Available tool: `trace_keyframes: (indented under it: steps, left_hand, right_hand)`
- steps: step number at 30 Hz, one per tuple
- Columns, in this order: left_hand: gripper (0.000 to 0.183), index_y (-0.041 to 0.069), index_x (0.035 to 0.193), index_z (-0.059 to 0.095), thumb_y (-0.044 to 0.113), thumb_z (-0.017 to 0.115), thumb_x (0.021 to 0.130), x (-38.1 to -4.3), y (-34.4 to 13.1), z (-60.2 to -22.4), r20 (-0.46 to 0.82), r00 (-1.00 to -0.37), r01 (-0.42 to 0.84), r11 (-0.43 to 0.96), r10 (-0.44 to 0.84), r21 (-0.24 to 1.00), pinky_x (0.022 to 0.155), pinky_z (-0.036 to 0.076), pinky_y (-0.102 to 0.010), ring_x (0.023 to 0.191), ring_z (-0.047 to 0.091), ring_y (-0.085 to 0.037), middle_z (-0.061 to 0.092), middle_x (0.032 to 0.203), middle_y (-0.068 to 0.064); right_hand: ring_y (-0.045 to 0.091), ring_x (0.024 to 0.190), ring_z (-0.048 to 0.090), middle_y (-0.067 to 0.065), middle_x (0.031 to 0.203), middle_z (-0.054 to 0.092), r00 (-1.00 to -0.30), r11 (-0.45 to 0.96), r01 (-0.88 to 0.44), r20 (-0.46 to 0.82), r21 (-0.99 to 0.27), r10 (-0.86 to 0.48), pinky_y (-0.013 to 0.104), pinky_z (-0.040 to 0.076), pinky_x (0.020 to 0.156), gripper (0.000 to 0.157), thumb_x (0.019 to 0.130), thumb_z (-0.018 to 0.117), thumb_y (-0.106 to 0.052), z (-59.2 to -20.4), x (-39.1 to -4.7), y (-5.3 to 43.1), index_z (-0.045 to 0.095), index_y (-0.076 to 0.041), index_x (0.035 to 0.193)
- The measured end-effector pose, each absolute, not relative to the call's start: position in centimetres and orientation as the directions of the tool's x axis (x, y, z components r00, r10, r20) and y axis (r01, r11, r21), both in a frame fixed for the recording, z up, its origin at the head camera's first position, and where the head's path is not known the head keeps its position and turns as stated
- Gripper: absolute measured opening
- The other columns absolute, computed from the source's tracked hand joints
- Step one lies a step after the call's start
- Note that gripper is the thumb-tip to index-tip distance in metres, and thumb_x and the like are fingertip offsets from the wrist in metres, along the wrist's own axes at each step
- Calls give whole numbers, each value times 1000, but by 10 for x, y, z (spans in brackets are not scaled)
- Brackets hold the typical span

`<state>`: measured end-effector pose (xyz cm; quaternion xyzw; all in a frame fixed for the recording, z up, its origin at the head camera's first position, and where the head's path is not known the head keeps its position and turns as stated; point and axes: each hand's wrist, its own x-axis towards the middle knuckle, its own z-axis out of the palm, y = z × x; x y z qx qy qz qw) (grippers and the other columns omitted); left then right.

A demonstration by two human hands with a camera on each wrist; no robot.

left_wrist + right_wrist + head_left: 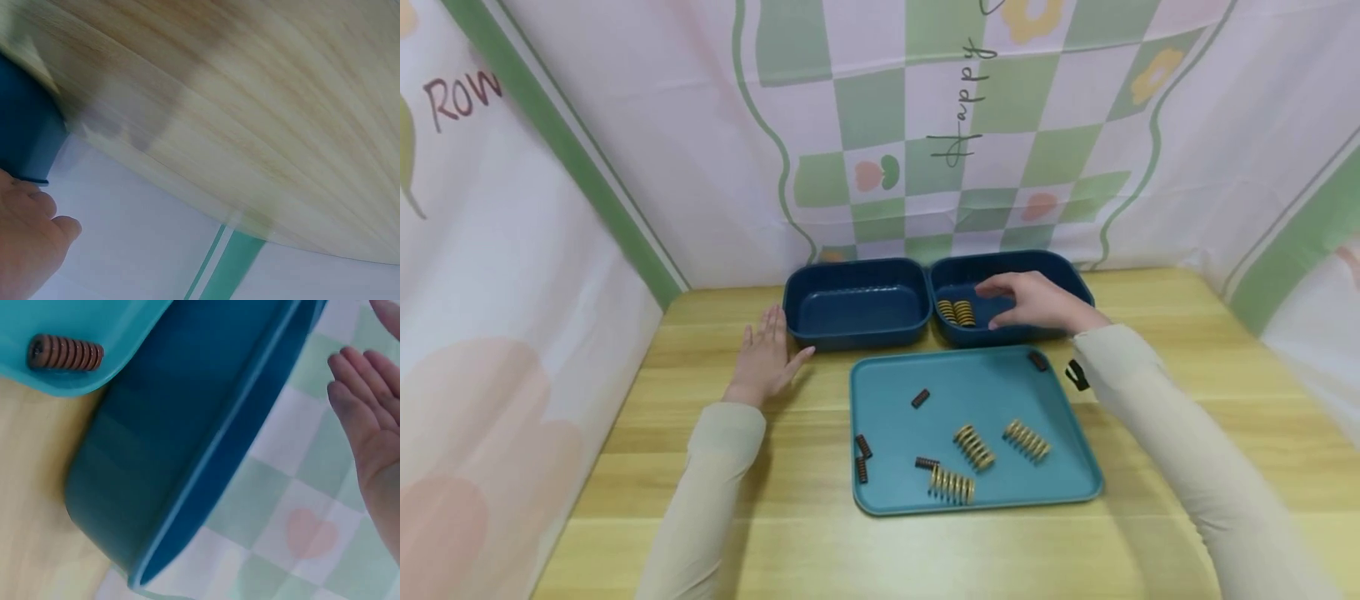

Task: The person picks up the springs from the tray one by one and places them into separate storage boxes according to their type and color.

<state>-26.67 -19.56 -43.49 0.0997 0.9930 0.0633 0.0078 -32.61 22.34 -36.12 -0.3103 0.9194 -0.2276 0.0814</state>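
My right hand (1030,302) hovers over the right blue bin (1011,335), its fingers spread and nothing between them. Two yellow springs (956,312) lie side by side in that bin, left of the fingertips. The right wrist view shows the same hand (375,419) with straight fingers above the bin's rim (215,447). My left hand (766,360) lies against the left end of the left blue bin (861,340), fingers extended. In the left wrist view, part of that hand (31,234) overlaps the bin's end (28,125).
In front of the bins lies a teal tray (992,387). It carries three yellow springs, one a coil spring (973,447) near its middle, and several small brown springs, one a dark spring (1037,361) at the far right corner. A printed curtain (722,167) hangs behind the wooden table (805,550).
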Motion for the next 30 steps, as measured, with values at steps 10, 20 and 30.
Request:
trace_keyframes:
  steps: [10,20,30]
  left_hand:
    - [86,-8,147,2,56,30,98,-267,-196,-435,-5,-978,204,970,207,135,113,7,-53,143,5,-34,4,155,-23]
    - [87,-8,147,0,57,30,97,-271,-196,-434,-14,-978,207,970,210,129,113,6,-53,143,3,-34,4,155,-23]
    - [87,-7,147,-2,58,28,97,-271,-197,-437,-39,-979,193,972,199,131,113,4,-52,143,0,-33,1,155,-23]
  right_hand:
    - [27,110,59,7,121,63,-630,546,-686,17,-481,-777,41,51,84,51,76,79,-18,-352,-262,234,61,-7,123]
    - [29,107,60,6,117,65,-581,521,-745,23,-417,-814,46,49,87,50,71,82,-13,-374,-230,247,63,-4,117]
    - [28,110,57,4,120,62,-542,517,-759,-55,-396,-838,47,48,89,56,68,84,-14,-393,-213,250,63,-7,119]
